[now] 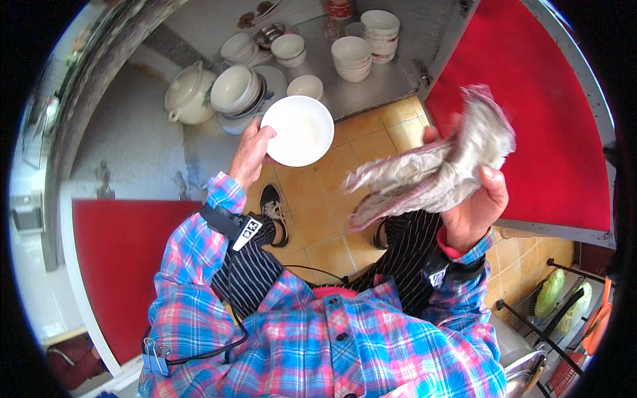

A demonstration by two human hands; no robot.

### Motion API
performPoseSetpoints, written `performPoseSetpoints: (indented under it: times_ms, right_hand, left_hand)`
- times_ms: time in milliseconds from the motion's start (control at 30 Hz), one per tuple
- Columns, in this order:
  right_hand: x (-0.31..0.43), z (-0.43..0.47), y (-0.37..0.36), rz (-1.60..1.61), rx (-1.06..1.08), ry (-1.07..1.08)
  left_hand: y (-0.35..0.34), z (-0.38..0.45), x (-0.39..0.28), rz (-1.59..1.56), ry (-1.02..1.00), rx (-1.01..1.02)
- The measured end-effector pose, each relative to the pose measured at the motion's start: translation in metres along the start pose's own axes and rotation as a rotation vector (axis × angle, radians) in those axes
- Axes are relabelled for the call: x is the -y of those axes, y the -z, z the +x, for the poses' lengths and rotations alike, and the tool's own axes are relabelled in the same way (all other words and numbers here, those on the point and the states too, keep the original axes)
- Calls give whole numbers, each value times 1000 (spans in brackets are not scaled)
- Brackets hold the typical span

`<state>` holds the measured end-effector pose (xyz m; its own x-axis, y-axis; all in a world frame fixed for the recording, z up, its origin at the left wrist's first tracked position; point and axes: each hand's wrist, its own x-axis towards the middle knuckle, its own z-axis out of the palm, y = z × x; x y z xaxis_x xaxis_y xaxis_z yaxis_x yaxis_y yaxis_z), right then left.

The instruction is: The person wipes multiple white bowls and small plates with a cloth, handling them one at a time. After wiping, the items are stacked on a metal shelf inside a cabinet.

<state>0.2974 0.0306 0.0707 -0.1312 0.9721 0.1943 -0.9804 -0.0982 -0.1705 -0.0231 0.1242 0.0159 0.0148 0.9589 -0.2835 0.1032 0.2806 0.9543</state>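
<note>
My left hand (pixel 251 151) grips a small white bowl (pixel 298 130) by its near-left rim, thumb on top. The bowl is tipped so its inside faces me, with a faint mark in it. In my right hand (pixel 475 206) is a crumpled pale cloth (pixel 448 159) with pinkish edging, blurred at its upper end. Bowl and cloth are apart. Just beyond the held bowl, a single white bowl (pixel 305 86) sits on the cabinet's grey shelf (pixel 328 97). Left of that, a stack of white bowls (pixel 231 89) rests on plates (pixel 273 82).
A lidded cream pot (pixel 189 94) stands at the shelf's left. Further stacked bowls (pixel 351 57) fill its back right. Red cabinet doors (pixel 527 114) stand open on both sides. A dark metal rack (pixel 537 328) with cabbages (pixel 550 293) is at lower right. Below lies a tiled floor (pixel 323 219).
</note>
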Motion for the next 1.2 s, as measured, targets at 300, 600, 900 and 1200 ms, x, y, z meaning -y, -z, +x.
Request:
performPoseSetpoints:
  times_ms: [300, 600, 900, 1200]
  right_hand:
    - [-27, 2, -2, -2006, 439, 154]
    - [-63, 7, -26, -2331, 855, -256]
    - [-102, 3, -54, -2190, 761, -333]
    - [-100, 59, -65, -1710, 204, -616]
  left_hand:
    - [-15, -28, 19, 63, -297, 26]
    - [-17, -22, 25, 161, -347, 37]
    - [-20, -19, 35, 88, -303, 100]
    - [-45, -36, 63, -270, 27, 334]
